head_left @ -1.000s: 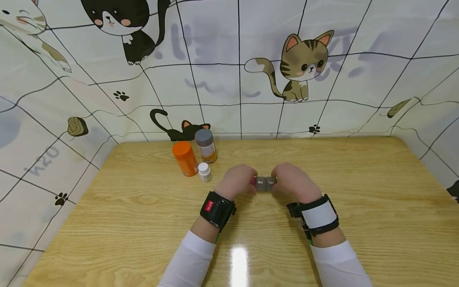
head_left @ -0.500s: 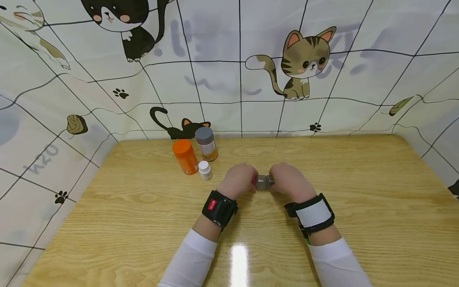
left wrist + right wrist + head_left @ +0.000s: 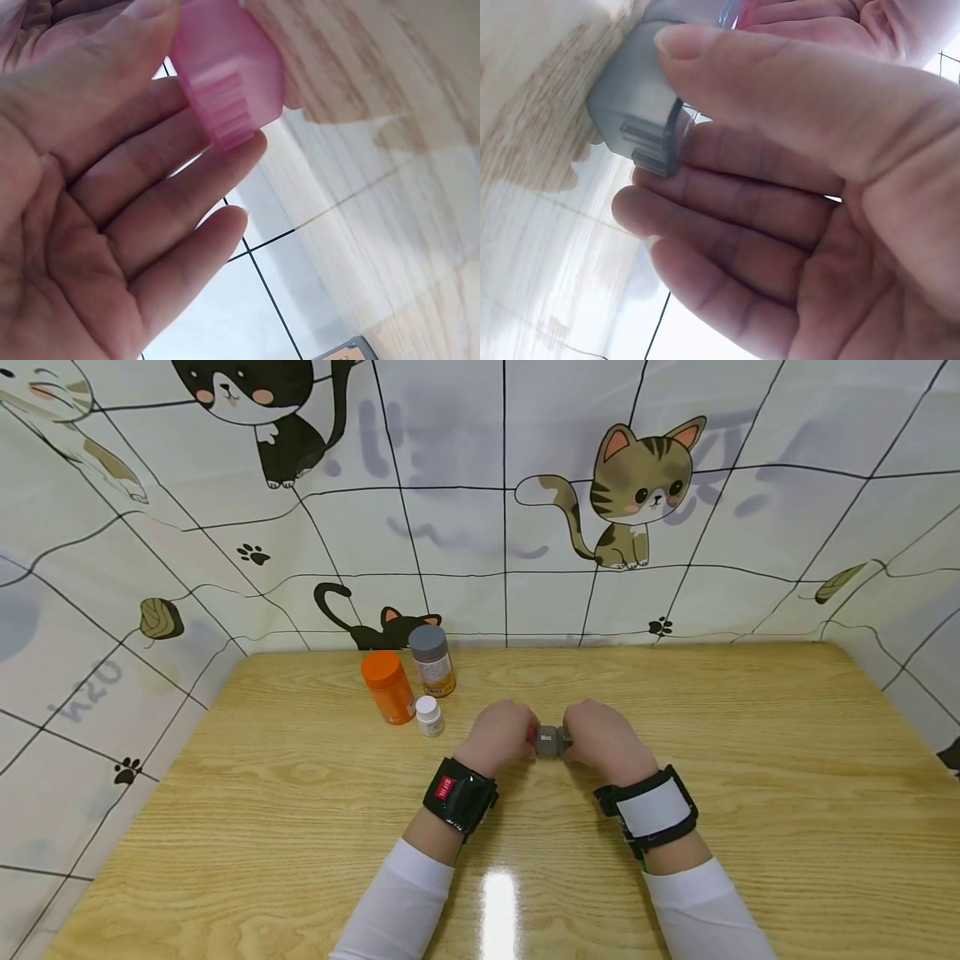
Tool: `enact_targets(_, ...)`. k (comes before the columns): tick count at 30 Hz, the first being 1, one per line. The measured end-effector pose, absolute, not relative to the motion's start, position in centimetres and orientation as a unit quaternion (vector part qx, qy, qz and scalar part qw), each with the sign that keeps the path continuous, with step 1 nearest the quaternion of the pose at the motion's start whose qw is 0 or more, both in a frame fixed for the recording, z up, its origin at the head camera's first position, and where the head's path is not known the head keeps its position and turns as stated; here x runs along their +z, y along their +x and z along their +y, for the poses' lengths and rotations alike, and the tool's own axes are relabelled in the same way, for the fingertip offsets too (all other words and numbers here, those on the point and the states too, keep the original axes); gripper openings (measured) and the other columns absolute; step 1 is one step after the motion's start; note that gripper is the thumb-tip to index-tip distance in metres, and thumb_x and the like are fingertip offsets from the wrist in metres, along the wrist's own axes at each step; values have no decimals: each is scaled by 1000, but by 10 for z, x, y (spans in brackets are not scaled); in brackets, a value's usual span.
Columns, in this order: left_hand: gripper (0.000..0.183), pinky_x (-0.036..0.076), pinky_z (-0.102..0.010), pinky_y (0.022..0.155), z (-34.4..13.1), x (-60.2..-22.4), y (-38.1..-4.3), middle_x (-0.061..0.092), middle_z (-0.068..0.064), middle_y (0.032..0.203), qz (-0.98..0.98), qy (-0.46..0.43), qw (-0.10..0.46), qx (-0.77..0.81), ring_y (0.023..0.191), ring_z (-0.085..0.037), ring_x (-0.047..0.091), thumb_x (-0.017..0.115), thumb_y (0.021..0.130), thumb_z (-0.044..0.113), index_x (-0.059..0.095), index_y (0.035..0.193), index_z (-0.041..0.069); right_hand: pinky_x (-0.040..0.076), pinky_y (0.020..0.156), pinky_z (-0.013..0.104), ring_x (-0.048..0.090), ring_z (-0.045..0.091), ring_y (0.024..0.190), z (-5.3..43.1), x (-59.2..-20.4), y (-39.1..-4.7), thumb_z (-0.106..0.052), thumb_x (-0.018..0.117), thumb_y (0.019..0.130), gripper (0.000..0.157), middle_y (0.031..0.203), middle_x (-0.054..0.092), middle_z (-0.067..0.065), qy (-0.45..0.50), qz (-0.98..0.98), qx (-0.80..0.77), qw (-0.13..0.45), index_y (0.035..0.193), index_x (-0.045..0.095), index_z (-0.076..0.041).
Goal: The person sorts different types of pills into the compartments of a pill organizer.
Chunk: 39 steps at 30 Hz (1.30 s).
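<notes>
A weekly pill organizer [image 3: 547, 741] lies between both hands on the wooden table, a grey lid marked "Mon." showing. My left hand [image 3: 497, 739] pinches its left end; in the left wrist view that end is a translucent pink compartment [image 3: 234, 64], with thumb and fingertips at its sides and the little finger extended. From the other side, my right hand [image 3: 606, 739] pinches a grey compartment [image 3: 634, 94], its thumb lying across it in the right wrist view. The right fingers hide most of the neighbouring "Tues." lid and whatever lies beyond it.
Left of the hands stand an orange bottle [image 3: 390, 695], a grey-capped bottle [image 3: 433, 668] and a small white bottle [image 3: 430, 718]. A cat-printed cloth [image 3: 465, 527] hangs behind the table [image 3: 300, 827], along its back edge.
My right hand has shifted left along the pill organizer, covering more of the "Tues." lid. The left hand keeps its grip almost unmoved, and the bottles stay put.
</notes>
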<state>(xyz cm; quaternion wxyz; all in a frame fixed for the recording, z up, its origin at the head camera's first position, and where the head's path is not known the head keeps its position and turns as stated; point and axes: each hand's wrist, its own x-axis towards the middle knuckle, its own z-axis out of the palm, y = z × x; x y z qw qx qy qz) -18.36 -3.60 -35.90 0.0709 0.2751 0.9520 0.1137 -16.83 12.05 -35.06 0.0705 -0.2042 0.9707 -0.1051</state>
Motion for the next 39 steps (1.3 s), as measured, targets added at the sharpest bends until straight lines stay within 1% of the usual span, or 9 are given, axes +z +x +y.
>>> enact_targets(6,15,38,-21,56,-36,-360,-184,56,6,65,952,267,76,125,65,-11,49,80,70,17,68,76,12,34,48,25,39,14,52,121,-350,-167,-2,73,69,24,57,47,0,-219,967,-114,65,60,52,-7)
enact_targets(9,15,37,-21,55,-36,-361,-185,55,7,64,952,269,76,126,63,-10,49,80,69,18,67,75,12,32,48,24,37,13,51,124,-349,-167,-1,70,72,21,56,45,-1,-227,961,-137,78,60,53,-8)
enact_targets(16,16,37,-20,55,-37,-362,-187,55,8,63,951,272,74,131,63,-9,48,81,69,18,67,74,13,29,53,25,35,11,56,141,-347,-174,-10,64,84,21,61,42,-3,-255,938,-205,112,64,56,-10)
enact_targets(19,15,36,-20,54,-37,-363,-187,55,8,62,950,272,75,136,61,-9,48,81,69,18,66,71,14,31,53,25,37,11,57,149,-348,-177,-12,60,88,17,66,54,0,-244,937,-235,82,73,67,-7)
enact_targets(21,15,36,-20,53,-38,-363,-187,55,8,61,949,273,75,138,61,-9,48,81,69,18,66,69,14,32,52,26,38,11,55,152,-348,-179,-13,60,89,16,70,61,3,-229,942,-242,41,80,70,-4)
enact_targets(23,16,36,-20,53,-38,-363,-187,55,8,60,949,274,74,137,61,-8,48,81,69,18,65,68,15,38,52,28,44,12,57,152,-350,-181,-13,61,88,15,79,67,7,-216,945,-244,-10,87,71,-2)
enact_targets(28,17,37,-20,53,-39,-363,-188,55,9,61,949,275,74,135,61,-8,49,81,69,18,65,67,15,46,56,34,55,15,61,146,-356,-185,-12,62,88,14,78,68,12,-192,949,-232,-88,86,71,-1)
enact_targets(34,18,36,-20,53,-39,-362,-188,55,8,60,948,280,73,133,60,-8,48,81,69,19,63,65,15,48,58,37,58,19,64,140,-365,-190,-10,60,88,15,79,67,14,-159,955,-230,-98,85,70,0)
enact_targets(39,18,36,-20,53,-39,-364,-189,55,8,61,947,277,77,143,61,-9,48,81,69,18,64,67,15,50,68,41,61,26,79,139,-371,-193,-5,54,90,17,93,66,20,-148,961,-222,-66,96,67,4)
